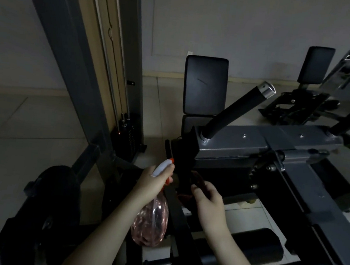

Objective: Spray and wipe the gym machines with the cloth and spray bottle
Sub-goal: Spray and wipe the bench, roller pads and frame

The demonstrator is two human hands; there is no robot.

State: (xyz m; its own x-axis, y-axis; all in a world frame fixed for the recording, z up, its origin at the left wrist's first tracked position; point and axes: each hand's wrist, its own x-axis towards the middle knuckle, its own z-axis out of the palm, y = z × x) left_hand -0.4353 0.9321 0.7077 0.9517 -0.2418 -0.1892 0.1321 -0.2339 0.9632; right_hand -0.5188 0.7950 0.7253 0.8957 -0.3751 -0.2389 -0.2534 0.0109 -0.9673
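Dim gym floor (18, 149) — left hand (154, 183) grips spray bottle (150, 222), right hand (209, 206) pinches cloth (198, 176).

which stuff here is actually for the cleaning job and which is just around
In use:
spray bottle, held in the left hand
dark red cloth, held in the right hand
grey machine frame right in front

Just around for now:
weight stack on the left
weight plate at lower left
other padded machine at the far right
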